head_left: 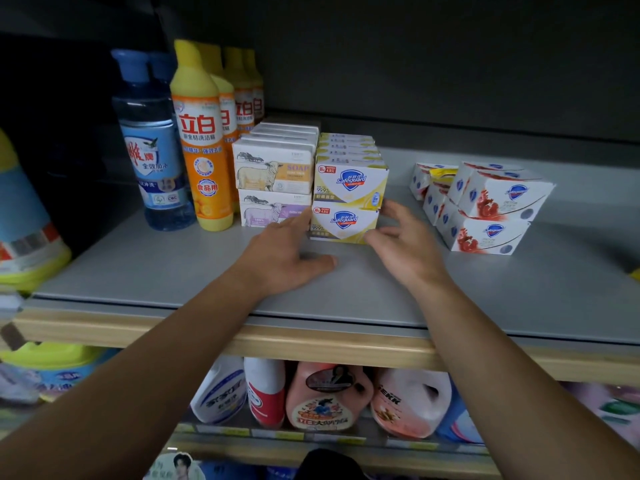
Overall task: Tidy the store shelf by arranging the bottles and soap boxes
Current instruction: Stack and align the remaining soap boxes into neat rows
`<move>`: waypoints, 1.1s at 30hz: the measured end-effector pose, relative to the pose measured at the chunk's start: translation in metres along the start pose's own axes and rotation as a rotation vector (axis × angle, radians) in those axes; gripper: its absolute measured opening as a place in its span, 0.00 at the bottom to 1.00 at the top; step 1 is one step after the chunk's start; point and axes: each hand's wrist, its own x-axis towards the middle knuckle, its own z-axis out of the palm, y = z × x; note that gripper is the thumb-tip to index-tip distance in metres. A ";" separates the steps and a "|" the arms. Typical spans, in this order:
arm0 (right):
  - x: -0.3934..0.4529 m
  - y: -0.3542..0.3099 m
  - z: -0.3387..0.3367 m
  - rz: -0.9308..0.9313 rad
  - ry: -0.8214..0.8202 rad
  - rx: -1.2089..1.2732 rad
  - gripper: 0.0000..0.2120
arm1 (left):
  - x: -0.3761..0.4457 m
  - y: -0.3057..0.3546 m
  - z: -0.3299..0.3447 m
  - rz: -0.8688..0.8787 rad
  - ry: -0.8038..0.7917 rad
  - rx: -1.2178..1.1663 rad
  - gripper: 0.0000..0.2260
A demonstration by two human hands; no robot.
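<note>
Two bare forearms seen, both uncovered from lower frame edge up to wrists. Left hand (287,251): bare, short plain nails, thumb seen nearest grey shelf (173,268) surface. Right hand (405,244): bare, short plain nails. Dark rounded shape seen below shelf, between forearms, at bottom edge; identity not determinable.

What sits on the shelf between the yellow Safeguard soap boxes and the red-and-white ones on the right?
Only bare grey shelf, as the head view shows. The yellow Safeguard boxes and the red-and-white boxes stand apart, and the right hand reaches into the front of that gap.
</note>
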 end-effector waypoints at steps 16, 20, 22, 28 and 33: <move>-0.006 -0.006 -0.003 -0.049 0.004 0.058 0.21 | 0.003 -0.002 0.000 0.073 0.204 -0.209 0.29; -0.006 -0.007 -0.004 -0.050 0.016 0.076 0.21 | 0.001 -0.001 0.000 0.086 0.237 -0.228 0.30; -0.006 -0.007 -0.004 -0.052 0.014 0.078 0.22 | 0.000 0.001 -0.001 0.082 0.240 -0.232 0.30; -0.006 -0.006 -0.003 -0.056 0.024 0.090 0.21 | -0.004 0.006 -0.004 0.087 0.237 -0.228 0.28; -0.006 -0.005 -0.003 -0.077 0.034 0.090 0.19 | -0.003 0.005 -0.003 0.089 0.230 -0.224 0.28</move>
